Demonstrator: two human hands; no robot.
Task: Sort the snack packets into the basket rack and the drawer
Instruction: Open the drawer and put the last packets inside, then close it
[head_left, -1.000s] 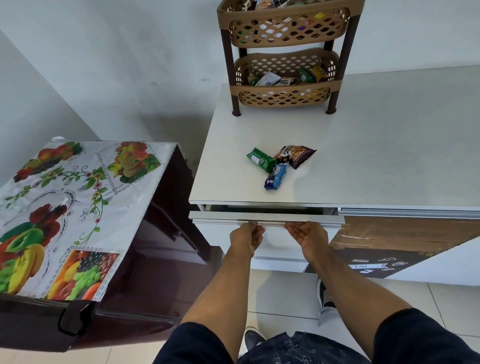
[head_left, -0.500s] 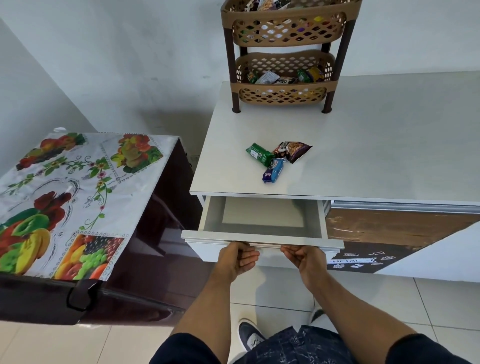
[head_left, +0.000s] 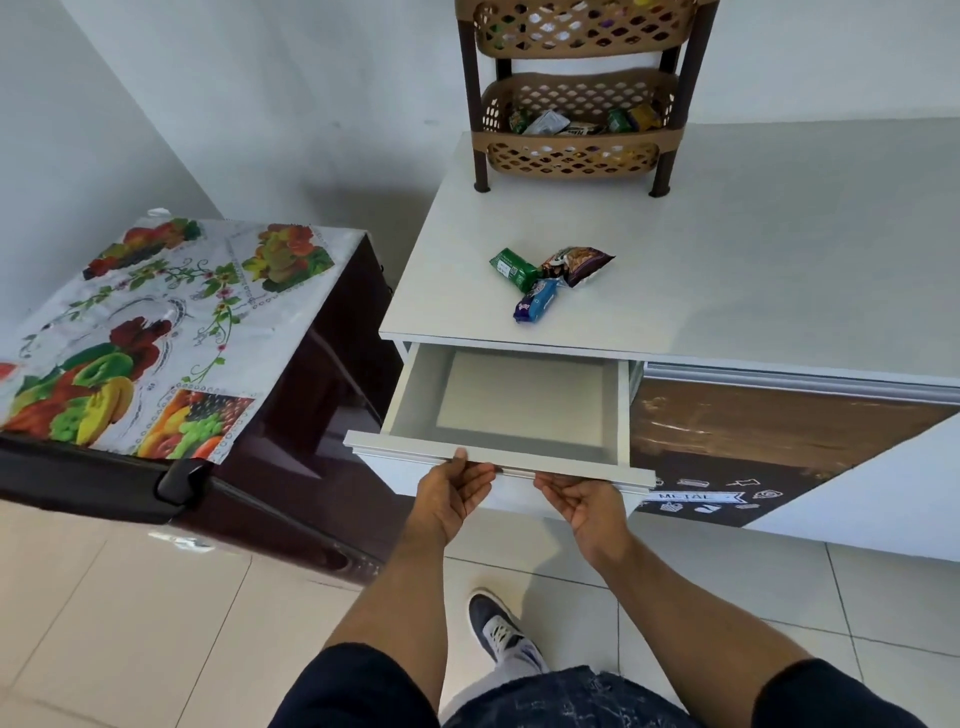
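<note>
Three snack packets lie together on the white cabinet top (head_left: 753, 249): a green one (head_left: 511, 268), a purple-brown one (head_left: 579, 264) and a blue one (head_left: 537, 301). Behind them stands the tan basket rack (head_left: 571, 156), its lower basket holding several packets (head_left: 550, 123). Below the packets the white drawer (head_left: 410, 395) is pulled out and has nothing inside. My left hand (head_left: 452, 493) and my right hand (head_left: 587, 506) sit palm-up under the drawer's front lip, fingers curled on it, the left thumb on top.
A dark maroon appliance (head_left: 311, 415) covered by a fruit-print cloth (head_left: 156, 322) stands close to the drawer's left. A brown and black patterned cabinet front (head_left: 753, 441) is to the drawer's right. My shoe (head_left: 498, 631) is on the tiled floor below.
The drawer went from nearly shut to pulled well out, with both hands drawing its front lip toward me. The packets on top have not moved.
</note>
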